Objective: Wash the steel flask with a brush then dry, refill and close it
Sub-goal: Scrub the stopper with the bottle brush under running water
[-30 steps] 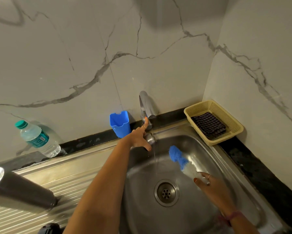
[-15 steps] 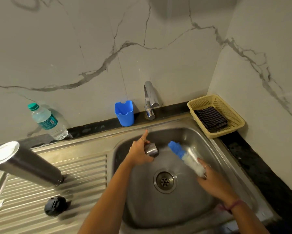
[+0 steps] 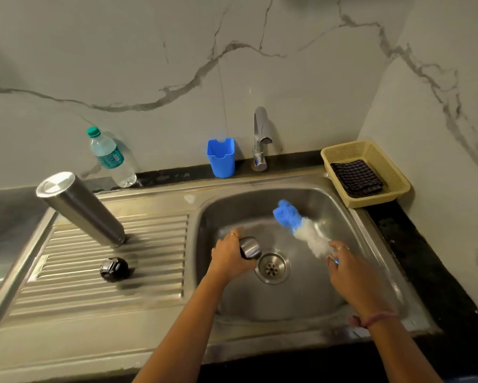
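The steel flask (image 3: 80, 208) stands mouth-down and leaning on the ribbed drainboard (image 3: 149, 272), left of the basin. Its black cap (image 3: 114, 269) lies on the drainboard in front of it. Over the sink basin (image 3: 301, 302), my left hand (image 3: 228, 258) grips a small steel cup-shaped lid (image 3: 250, 247) just left of the drain. My right hand (image 3: 348, 269) holds the handle of a bottle brush (image 3: 298, 229) with white and blue bristles; its head points up toward the back of the basin. The brush and the lid are apart.
A tap (image 3: 260, 136) stands behind the basin, with no water running. A blue holder (image 3: 221, 157) sits left of it and a plastic water bottle (image 3: 110, 158) further left. A yellow basket (image 3: 398, 189) holding a dark checked cloth (image 3: 356, 176) sits at the back right corner.
My left hand came away from the tap and drew back over the basin with the steel lid. The water stream has stopped. My right hand and the brush stayed nearly in place.
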Demonstrator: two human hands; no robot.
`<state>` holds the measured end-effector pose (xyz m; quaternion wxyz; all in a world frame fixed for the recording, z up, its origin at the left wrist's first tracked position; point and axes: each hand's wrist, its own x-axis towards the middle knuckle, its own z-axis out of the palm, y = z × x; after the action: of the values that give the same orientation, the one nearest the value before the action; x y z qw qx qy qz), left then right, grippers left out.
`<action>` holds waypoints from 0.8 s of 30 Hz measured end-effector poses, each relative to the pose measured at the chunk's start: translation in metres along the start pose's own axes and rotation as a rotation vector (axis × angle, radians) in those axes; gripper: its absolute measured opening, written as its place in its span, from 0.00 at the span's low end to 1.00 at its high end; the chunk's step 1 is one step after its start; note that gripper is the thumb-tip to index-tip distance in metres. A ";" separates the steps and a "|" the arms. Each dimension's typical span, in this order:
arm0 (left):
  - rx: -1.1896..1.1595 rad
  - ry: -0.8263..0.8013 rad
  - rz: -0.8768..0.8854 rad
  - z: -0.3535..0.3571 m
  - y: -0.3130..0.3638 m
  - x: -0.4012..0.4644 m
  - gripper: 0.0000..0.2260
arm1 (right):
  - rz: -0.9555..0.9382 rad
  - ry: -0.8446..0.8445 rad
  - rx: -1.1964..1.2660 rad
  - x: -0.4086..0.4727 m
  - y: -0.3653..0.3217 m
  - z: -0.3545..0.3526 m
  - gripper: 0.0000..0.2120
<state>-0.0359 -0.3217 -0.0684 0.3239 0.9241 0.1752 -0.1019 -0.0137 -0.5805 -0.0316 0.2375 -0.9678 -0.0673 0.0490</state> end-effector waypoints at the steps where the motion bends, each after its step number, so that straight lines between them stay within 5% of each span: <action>1: -0.084 0.015 -0.045 0.000 0.001 -0.005 0.41 | -0.026 0.039 0.000 -0.002 -0.001 -0.002 0.17; 7: -0.051 0.164 -0.106 -0.005 0.007 -0.030 0.29 | -0.172 0.175 0.036 -0.008 -0.001 -0.001 0.18; 24: -0.140 0.276 0.075 -0.028 -0.001 -0.055 0.29 | -0.334 0.420 0.186 -0.016 -0.023 0.014 0.17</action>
<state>-0.0846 -0.3178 -0.0306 0.3639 0.9104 0.1901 0.0509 -0.0338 -0.5567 -0.0322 0.3389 -0.9063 -0.1702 -0.1865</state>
